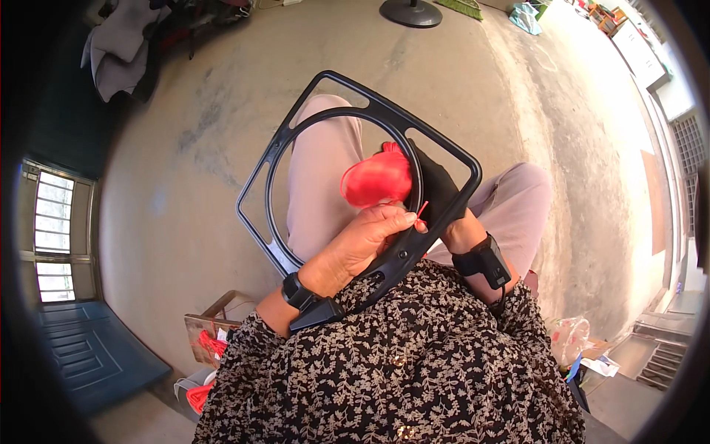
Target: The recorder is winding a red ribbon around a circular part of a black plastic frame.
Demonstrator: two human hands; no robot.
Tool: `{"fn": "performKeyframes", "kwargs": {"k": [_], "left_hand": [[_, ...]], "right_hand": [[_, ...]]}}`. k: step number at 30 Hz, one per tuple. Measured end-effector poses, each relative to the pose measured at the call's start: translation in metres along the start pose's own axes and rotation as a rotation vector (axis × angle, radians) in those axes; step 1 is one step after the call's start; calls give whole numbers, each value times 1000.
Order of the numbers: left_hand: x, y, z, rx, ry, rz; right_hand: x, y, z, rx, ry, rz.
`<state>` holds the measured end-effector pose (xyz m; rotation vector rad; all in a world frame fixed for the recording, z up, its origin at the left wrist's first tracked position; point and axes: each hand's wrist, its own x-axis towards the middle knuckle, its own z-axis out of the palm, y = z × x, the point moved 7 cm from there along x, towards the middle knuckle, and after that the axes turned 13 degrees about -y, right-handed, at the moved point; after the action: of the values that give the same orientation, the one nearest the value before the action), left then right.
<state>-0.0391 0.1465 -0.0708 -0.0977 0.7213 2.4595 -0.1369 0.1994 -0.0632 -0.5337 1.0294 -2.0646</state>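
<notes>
A black plastic frame (pixel 370 103), a round ring inside an angular outer rim, is tilted above my lap. A bundle of red string (pixel 377 180), smeared by motion, shows within the ring at its right side. My left hand (pixel 367 235) is bare and closed at the ring's lower right, its fingers against the bundle's lower edge. Beside its thumb tip, a short red strand (pixel 421 216) is wrapped on the ring. My right hand (pixel 438 185), in a black glove, closes around the frame's right side; its fingers are partly hidden behind the ring.
Low on the left, a wooden stool (pixel 200 329) holds more red string (pixel 213 343). A clear plastic bag (pixel 569 339) lies low on the right. Far ahead stand a round black base (pixel 411 13) and a green broom head (pixel 460 7). Grey cloth (pixel 122 48) hangs upper left.
</notes>
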Motion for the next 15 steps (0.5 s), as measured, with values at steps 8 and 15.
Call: {"fn": "performKeyframes", "kwargs": {"k": [8,15], "left_hand": [[4,1,-1,202,-5,101],[-1,12,4,180,-8,99]], "right_hand": [[-7,-8,34,813,-752,-70],[-35,-38,-7,-983,-170,-38]]}}
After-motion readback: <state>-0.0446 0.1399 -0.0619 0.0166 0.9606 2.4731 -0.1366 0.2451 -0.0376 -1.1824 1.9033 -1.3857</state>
